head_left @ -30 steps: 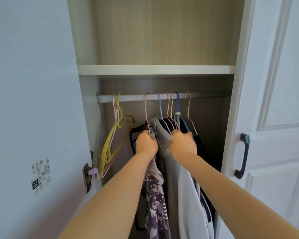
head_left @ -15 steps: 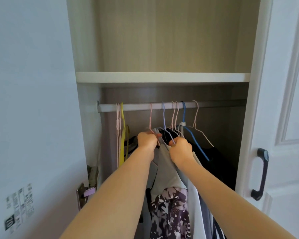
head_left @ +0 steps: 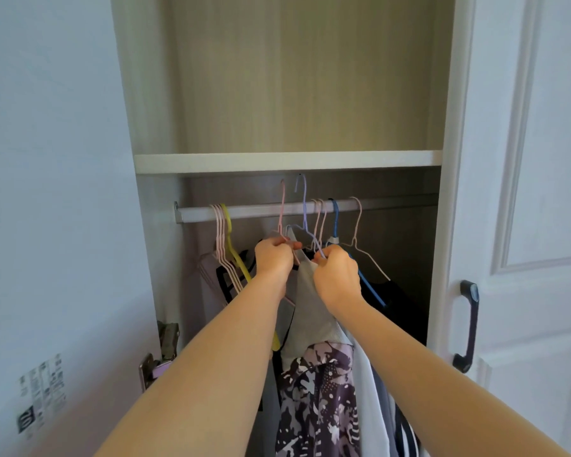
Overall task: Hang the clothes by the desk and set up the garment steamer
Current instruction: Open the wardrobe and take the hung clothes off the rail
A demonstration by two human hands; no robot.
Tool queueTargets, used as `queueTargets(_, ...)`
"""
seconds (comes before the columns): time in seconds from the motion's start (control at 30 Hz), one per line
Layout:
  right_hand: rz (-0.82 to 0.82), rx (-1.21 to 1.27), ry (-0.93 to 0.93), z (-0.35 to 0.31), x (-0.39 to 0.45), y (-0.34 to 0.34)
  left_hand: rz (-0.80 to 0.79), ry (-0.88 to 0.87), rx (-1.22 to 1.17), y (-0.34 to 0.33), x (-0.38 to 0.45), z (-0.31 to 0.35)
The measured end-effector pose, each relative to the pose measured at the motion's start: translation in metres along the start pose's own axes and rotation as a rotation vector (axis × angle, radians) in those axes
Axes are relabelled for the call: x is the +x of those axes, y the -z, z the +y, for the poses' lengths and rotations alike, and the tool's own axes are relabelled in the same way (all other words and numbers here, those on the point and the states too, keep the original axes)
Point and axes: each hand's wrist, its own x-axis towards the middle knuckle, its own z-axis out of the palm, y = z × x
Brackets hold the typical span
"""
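Up inside the open wardrobe, both hands are raised just below the rail (head_left: pixel 261 211). The left hand (head_left: pixel 273 258) curls around the neck of a pink hanger (head_left: pixel 282 206), whose hook stands lifted above the rail. The right hand (head_left: pixel 337 273) pinches the neck of a lilac hanger (head_left: pixel 304 206), its hook likewise clear above the rail. A grey garment (head_left: pixel 310 311) hangs from these hangers between the two wrists, with a purple patterned garment (head_left: pixel 317 390) below it. Left along the rail hang bare pink and yellow hangers (head_left: pixel 225 232); right of the hands a blue hanger (head_left: pixel 335 219) hooks over the rail. A white shelf (head_left: pixel 287 161) sits above the rail.
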Motion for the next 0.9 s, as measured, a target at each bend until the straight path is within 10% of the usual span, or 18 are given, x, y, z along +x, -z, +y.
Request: queueTargets(0.9, -0.095, 0.043, -0.058, 0.035, -0.178, 0.082, -0.117, 0.364, -0.444, 0.041, -0.18, -0.033)
